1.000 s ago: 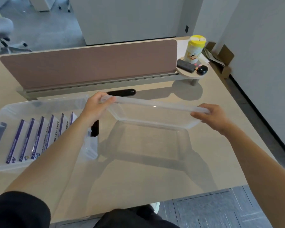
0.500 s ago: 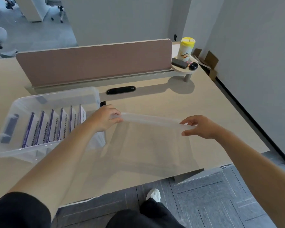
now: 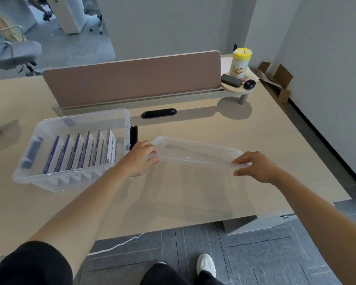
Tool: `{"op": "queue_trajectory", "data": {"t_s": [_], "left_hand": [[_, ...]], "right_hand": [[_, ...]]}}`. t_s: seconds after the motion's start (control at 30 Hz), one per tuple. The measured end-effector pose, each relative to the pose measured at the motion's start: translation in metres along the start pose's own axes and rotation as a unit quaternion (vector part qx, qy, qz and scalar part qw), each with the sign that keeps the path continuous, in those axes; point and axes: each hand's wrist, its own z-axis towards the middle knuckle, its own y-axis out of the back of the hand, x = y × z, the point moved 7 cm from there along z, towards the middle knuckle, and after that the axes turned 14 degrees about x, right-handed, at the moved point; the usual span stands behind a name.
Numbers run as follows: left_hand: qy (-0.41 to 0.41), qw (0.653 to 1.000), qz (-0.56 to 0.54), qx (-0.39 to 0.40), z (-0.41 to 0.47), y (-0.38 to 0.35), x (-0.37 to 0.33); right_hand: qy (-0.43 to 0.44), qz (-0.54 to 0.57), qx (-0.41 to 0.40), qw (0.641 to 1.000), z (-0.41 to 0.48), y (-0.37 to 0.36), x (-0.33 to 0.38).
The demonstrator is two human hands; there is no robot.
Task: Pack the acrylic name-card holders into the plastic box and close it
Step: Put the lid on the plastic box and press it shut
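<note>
A clear plastic box (image 3: 49,177) stands open on the left of the desk, with a dark latch (image 3: 133,136) on its right end. Inside it, several acrylic name-card holders (image 3: 80,155) with purple-edged cards lean in a row. The clear lid (image 3: 195,153) hangs above the desk just right of the box, nearly level. My left hand (image 3: 140,159) grips the lid's left end and my right hand (image 3: 255,167) pinches its right end.
A brown divider panel (image 3: 132,79) runs along the desk's back. A black cable grommet (image 3: 158,113) lies behind the lid. A small round shelf (image 3: 232,90) at back right carries a yellow-lidded canister (image 3: 239,63) and dark items. The desk's front edge (image 3: 173,225) lies close below the lid.
The view has pulled back and shifted, bringing the whole box into sight. The lid, held by both hands throughout, has come lower and flatter, near the box's right end.
</note>
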Motion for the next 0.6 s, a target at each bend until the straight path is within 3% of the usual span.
{"op": "queue_trajectory", "data": {"t_s": [0.27, 0.47, 0.6], "left_hand": [[0.021, 0.987, 0.050, -0.151, -0.031, 0.044, -0.009], [0.080, 0.963, 0.066, -0.250, -0.102, 0.071, 0.044], [0.103, 0.953, 0.065, -0.276, -0.151, 0.076, 0.098]], "right_hand": [[0.115, -0.013, -0.034, 0.993, 0.032, 0.039, 0.044], [0.212, -0.068, -0.044, 0.974, 0.069, 0.014, 0.134], [0.260, -0.117, -0.056, 0.957, 0.094, -0.029, 0.191]]}}
